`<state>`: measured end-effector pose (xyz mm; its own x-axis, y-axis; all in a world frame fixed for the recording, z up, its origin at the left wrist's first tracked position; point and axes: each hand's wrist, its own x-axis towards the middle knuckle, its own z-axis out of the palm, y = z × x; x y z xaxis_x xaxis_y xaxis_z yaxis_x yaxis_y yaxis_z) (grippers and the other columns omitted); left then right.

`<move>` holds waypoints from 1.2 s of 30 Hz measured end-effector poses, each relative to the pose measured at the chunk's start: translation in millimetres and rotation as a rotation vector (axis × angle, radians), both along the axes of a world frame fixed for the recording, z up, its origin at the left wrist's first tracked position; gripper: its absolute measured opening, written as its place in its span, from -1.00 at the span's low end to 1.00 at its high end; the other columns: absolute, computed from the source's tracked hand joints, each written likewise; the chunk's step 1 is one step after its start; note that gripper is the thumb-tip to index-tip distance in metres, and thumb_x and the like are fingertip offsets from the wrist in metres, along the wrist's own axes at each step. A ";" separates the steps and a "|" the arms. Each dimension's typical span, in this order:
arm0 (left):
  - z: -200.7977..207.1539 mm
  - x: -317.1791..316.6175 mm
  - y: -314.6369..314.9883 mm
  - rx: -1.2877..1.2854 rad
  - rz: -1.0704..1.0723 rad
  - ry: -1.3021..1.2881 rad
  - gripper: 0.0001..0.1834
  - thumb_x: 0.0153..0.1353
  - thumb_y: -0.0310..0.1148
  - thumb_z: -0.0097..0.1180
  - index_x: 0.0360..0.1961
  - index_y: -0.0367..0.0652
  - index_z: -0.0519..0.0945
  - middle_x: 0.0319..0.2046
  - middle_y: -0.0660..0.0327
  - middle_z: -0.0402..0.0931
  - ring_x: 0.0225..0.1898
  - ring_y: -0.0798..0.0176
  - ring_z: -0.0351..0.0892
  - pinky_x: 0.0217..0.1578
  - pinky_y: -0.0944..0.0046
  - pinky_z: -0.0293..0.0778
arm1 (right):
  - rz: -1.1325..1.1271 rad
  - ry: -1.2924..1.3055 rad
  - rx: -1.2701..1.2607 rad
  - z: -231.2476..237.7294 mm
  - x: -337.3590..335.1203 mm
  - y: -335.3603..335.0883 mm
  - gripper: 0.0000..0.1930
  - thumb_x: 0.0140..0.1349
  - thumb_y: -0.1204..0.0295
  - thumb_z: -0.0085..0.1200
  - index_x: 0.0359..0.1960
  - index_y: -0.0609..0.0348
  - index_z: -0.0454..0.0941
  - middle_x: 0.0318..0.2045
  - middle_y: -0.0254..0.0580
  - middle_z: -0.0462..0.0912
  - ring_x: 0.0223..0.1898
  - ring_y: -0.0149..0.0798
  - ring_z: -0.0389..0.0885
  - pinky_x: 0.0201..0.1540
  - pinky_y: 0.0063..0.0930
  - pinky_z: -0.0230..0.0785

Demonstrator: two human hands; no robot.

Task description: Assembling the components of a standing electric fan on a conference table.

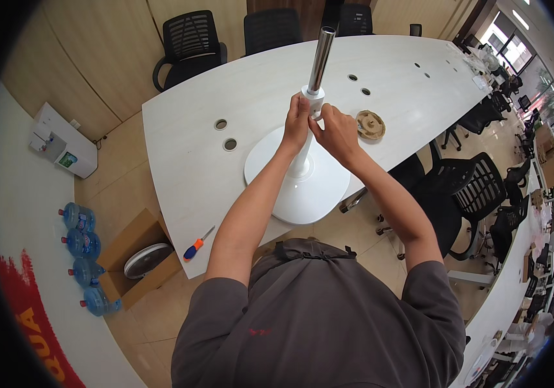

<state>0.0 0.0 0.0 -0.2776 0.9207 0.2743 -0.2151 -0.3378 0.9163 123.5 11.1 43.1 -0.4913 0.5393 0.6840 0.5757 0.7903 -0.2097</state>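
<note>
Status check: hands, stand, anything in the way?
Left hand around white collar, right hand fingers against it. Chrome tube upright above, round white base below. Screwdriver left, brown disc right, neither in the way.

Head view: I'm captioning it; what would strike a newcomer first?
Probably the white stand at centre, chrome tube on top, left hand and right hand at its collar. Then an orange-and-blue screwdriver near the table's lower-left corner, and blue water bottles at far left.
</note>
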 end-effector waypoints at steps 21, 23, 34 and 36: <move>5.6 -2.3 -5.9 0.007 -0.018 0.054 -0.27 0.31 0.32 -0.25 0.13 -0.13 0.35 -0.33 0.33 0.42 -0.35 0.46 0.35 -0.27 0.41 0.35 | -0.104 -0.569 0.326 21.5 -1.1 -2.1 -0.69 0.32 0.29 -0.03 -0.55 0.20 0.39 -0.74 -0.17 0.47 -0.77 -0.24 0.52 -0.74 -0.39 0.34; 5.6 -3.2 -5.9 0.006 -0.030 0.064 -0.28 0.32 0.31 -0.25 0.14 -0.14 0.35 -0.35 0.33 0.41 -0.37 0.46 0.35 -0.29 0.41 0.35 | -0.119 -0.587 0.324 20.8 -2.4 -0.5 -0.68 0.32 0.28 -0.03 -0.57 0.19 0.39 -0.76 -0.16 0.47 -0.77 -0.25 0.51 -0.74 -0.39 0.34; 2.6 -4.6 -4.7 -0.018 -0.072 -0.026 -0.39 0.39 0.18 -0.22 0.13 -0.15 0.37 -0.34 0.35 0.38 -0.30 0.48 0.33 -0.19 0.41 0.33 | -0.113 -0.321 -0.126 18.2 -7.4 -3.6 -0.55 0.39 0.18 -0.15 -0.58 0.25 0.43 -0.73 0.08 0.53 -0.72 0.03 0.54 -0.67 -0.18 0.34; 1.8 -2.9 -3.8 -0.011 -0.078 -0.042 -0.38 0.39 0.18 -0.22 0.14 -0.15 0.36 -0.29 0.33 0.40 -0.25 0.46 0.36 -0.14 0.39 0.34 | -0.121 -0.222 -0.167 4.4 -9.0 -0.1 -0.53 0.41 0.15 -0.19 -0.57 0.26 0.45 -0.71 0.13 0.54 -0.68 0.09 0.55 -0.63 -0.14 0.35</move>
